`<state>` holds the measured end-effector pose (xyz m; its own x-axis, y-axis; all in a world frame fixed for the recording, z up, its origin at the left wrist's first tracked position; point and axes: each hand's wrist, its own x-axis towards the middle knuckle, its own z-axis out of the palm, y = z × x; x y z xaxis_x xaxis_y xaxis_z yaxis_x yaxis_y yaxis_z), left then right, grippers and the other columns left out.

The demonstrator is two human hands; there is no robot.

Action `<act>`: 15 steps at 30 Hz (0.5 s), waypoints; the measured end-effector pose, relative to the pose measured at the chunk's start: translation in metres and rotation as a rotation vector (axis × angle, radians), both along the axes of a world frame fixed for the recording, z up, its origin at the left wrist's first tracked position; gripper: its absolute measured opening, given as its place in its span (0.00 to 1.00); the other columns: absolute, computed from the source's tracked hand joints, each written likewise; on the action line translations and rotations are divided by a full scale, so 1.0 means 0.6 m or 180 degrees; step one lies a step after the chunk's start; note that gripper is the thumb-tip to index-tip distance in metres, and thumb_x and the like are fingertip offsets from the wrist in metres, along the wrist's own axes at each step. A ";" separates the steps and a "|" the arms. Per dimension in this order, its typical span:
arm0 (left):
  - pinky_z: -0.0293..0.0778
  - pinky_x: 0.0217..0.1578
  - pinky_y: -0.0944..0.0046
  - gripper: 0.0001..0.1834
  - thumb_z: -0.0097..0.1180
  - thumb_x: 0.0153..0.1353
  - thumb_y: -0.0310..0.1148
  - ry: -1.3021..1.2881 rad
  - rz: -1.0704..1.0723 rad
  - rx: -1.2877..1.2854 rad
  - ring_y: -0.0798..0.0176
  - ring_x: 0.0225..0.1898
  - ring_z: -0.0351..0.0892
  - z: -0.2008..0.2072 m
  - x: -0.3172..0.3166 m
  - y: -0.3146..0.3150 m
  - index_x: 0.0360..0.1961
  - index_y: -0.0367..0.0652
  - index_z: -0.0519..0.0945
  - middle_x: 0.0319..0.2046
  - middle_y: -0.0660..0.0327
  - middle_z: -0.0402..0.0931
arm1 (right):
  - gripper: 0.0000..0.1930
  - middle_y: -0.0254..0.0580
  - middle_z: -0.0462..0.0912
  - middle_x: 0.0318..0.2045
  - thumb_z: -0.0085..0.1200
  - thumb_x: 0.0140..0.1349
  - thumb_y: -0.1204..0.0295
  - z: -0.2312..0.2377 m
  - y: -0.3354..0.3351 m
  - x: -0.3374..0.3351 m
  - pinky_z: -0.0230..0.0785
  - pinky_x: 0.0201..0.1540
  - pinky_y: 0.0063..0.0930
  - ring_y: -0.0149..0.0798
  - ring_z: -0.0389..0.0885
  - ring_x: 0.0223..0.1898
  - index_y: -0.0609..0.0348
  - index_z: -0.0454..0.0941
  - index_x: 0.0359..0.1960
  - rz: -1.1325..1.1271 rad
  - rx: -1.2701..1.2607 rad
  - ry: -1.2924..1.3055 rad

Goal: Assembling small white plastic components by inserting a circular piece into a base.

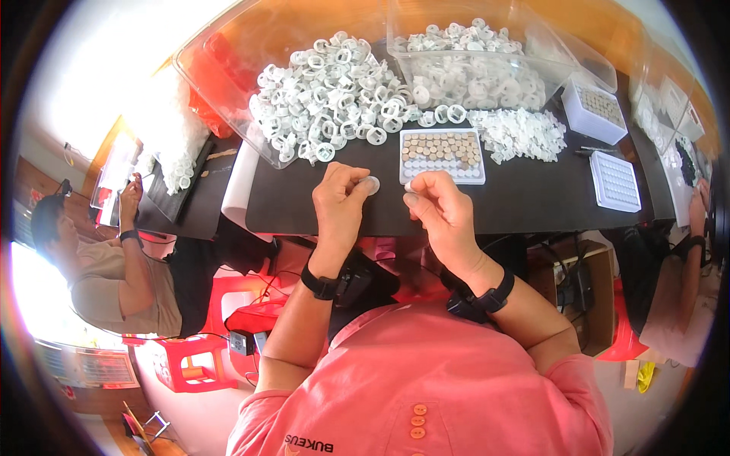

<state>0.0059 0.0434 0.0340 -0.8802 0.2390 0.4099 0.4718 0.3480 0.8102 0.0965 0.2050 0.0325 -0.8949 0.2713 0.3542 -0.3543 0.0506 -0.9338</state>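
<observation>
My left hand (339, 204) pinches a small round whitish disc (371, 185) between thumb and fingers, above the near edge of the dark table. To its right, my right hand (444, 214) is closed in a pinch on a tiny white piece (409, 186), too small to name. The two hands are apart. Just beyond my right hand lies a white tray (404, 137) with rows of small round tan pieces (441, 143) and white ones nearer me. White ring-shaped plastic parts (334, 99) form a big heap behind my left hand.
Small white clips (521, 133) are piled right of the tray. Behind stands a clear bin (464, 55) of white round parts. At the right are a white box (582, 121) of tan pieces and a white gridded tray (614, 181). Other people (125, 281) sit at both sides.
</observation>
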 end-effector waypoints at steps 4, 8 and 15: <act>0.68 0.31 0.72 0.09 0.66 0.53 0.19 -0.0227 -0.0057 0.0379 0.75 0.28 0.69 -0.002 -0.003 0.001 0.38 0.35 0.84 0.31 0.65 0.73 | 0.06 0.35 0.77 0.25 0.57 0.66 0.77 0.000 0.000 0.000 0.66 0.31 0.21 0.24 0.71 0.26 0.62 0.74 0.41 0.0030 -0.0010 0.0018; 0.67 0.30 0.72 0.09 0.66 0.53 0.19 -0.0258 -0.0280 -0.0029 0.75 0.27 0.69 0.027 0.008 -0.005 0.37 0.34 0.84 0.31 0.66 0.73 | 0.06 0.35 0.78 0.26 0.57 0.66 0.78 -0.006 0.001 -0.001 0.66 0.31 0.21 0.24 0.72 0.27 0.62 0.74 0.41 0.0041 -0.0030 0.0043; 0.66 0.28 0.71 0.08 0.66 0.53 0.19 -0.0135 -0.0188 0.0089 0.75 0.26 0.69 0.005 -0.005 -0.003 0.36 0.35 0.84 0.28 0.66 0.72 | 0.06 0.34 0.79 0.28 0.57 0.65 0.79 0.005 0.001 0.005 0.67 0.33 0.20 0.23 0.73 0.29 0.62 0.74 0.41 0.0076 0.0037 -0.0074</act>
